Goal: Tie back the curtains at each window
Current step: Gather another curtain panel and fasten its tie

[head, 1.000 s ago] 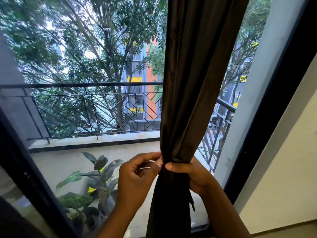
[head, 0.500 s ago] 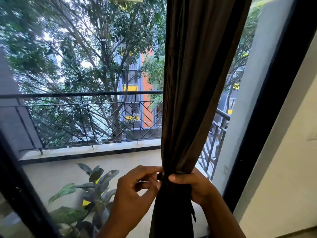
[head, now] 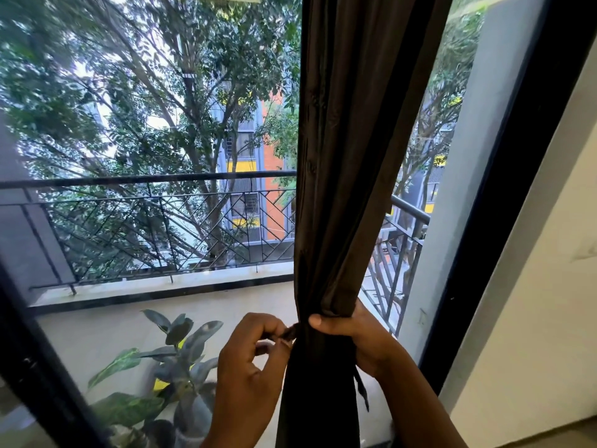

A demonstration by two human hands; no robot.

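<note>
A dark brown curtain hangs down the middle of the window, gathered into a narrow bunch low in the view. My right hand wraps around the bunch from its right side, thumb across the front. My left hand is just left of the bunch and pinches a short dark end of the tie-back between thumb and fingers. Another loose dark end of the tie dangles below my right hand. How the tie runs behind the fabric is hidden.
A black window frame stands to the right, with a cream wall beyond it. Behind the glass are a balcony railing and a potted plant. A dark frame bar slants across the lower left.
My left hand has shifted from holding a pale loop to pinching the dark tie end against the bunch. My right hand keeps its grip on the curtain. The view has tilted upward.
</note>
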